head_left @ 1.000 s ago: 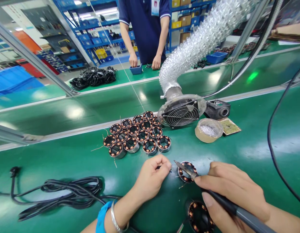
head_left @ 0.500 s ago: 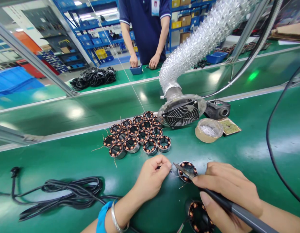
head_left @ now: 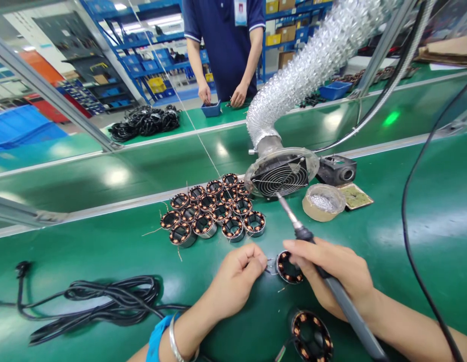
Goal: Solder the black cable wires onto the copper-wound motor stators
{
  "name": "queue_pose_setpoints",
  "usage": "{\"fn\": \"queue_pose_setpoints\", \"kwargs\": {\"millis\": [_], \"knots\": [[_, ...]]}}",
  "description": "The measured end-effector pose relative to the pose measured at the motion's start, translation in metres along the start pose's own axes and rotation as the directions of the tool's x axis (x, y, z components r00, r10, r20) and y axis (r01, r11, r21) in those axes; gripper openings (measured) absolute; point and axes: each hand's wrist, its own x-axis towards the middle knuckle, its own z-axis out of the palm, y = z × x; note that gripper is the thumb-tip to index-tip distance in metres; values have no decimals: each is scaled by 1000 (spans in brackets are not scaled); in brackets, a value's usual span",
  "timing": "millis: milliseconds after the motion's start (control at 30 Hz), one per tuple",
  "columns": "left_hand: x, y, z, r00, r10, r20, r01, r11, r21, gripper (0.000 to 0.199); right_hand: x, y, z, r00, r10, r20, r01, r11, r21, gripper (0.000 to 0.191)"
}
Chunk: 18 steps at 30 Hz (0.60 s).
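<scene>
My right hand point(head_left: 339, 276) grips a soldering iron point(head_left: 305, 234), its tip raised and pointing away toward the fume fan. Just left of its fingers lies a motor stator point(head_left: 283, 269) with copper windings, partly hidden by the hand. My left hand point(head_left: 241, 276) is closed in a pinch at the stator's left side. Thin wire ends point(head_left: 270, 266) stick out from its fingertips toward the stator; what else the fingers cover is hidden. A second stator point(head_left: 312, 337) with coloured leads sits nearer to me, below the right hand.
Several stators point(head_left: 205, 225) stand grouped behind my left hand. A fume fan point(head_left: 282, 177) on a silver duct hangs above the bench. Beside it are a round tub point(head_left: 324, 201) and a sponge tray point(head_left: 355, 195). A coiled black cable point(head_left: 105, 301) lies left. Across the bench, a person handles a blue bin point(head_left: 211, 108).
My right hand has lifted the soldering iron away from the wire ends and swung its tip up and away from me. My left hand has stayed nearly in place.
</scene>
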Motion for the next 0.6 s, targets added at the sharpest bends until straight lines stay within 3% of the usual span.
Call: {"fn": "queue_pose_setpoints", "kwargs": {"millis": [167,333,400,500,600], "knots": [[-8,4,-2,995,22,95,-22,1000,8,37,3,7,14,983,-65,173,38,987,156,26],[-12,16,-4,997,28,69,-43,974,223,29,2,5,13,990,-62,125,44,989,141,24],[-11,17,-3,999,22,42,-31,973,227,30,-1,4,11,990,-52,134,33,990,140,24],[-10,14,0,996,-70,49,71,997,-17,37,-7,5,11,985,-66,161,48,992,114,27],[-9,10,4,961,-242,137,273,913,-302,45,-11,5,15,983,-106,147,98,993,60,27]]}}
